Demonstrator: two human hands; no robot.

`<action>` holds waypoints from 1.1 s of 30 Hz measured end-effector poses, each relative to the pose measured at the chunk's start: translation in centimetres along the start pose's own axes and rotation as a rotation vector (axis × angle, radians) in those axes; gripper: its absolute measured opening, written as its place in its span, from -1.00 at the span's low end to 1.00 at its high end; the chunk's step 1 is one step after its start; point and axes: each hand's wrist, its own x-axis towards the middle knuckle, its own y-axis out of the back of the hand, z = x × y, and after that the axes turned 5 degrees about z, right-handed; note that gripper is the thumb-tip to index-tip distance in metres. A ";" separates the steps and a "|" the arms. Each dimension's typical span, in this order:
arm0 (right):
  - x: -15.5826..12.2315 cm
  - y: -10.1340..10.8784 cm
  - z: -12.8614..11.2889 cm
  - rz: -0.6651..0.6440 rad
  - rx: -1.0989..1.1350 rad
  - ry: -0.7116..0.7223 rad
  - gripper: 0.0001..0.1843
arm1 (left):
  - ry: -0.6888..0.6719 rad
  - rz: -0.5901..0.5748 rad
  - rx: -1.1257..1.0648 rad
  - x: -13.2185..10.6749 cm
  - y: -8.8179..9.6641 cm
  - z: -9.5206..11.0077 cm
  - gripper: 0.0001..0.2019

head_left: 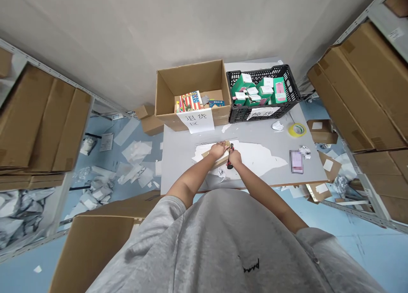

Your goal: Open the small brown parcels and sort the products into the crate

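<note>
A small brown cardboard parcel (pixel 219 160) lies on the grey table (pixel 181 157) right in front of me. My left hand (pixel 218 150) presses down on top of it with fingers curled over its far edge. My right hand (pixel 235 157) is closed around a dark red-and-black handled tool (pixel 230 152), held against the right end of the parcel. Torn white paper (pixel 261 157) lies under and beside the parcel.
An open cardboard box (pixel 191 93) with books and a paper sign stands at the table's back, beside a black crate (pixel 287 78) of green boxes. A yellow tape roll (pixel 297 129) and a pink item (pixel 296 161) lie right. Shelves of cartons flank both sides; scraps litter the blue floor.
</note>
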 end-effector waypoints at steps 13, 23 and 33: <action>-1.1 0.4 2.9 -0.026 0.053 0.073 -0.51 | -0.074 0.077 0.002 -0.6 0.1 -0.8 -0.39; 4.8 3.7 4.2 0.019 0.146 0.334 -0.49 | -0.371 0.172 -0.069 -1.9 -1.4 -1.5 -0.45; 7.9 1.7 3.6 0.073 0.001 0.291 -0.51 | -0.291 0.255 -0.055 -6.0 -3.1 -0.2 -0.14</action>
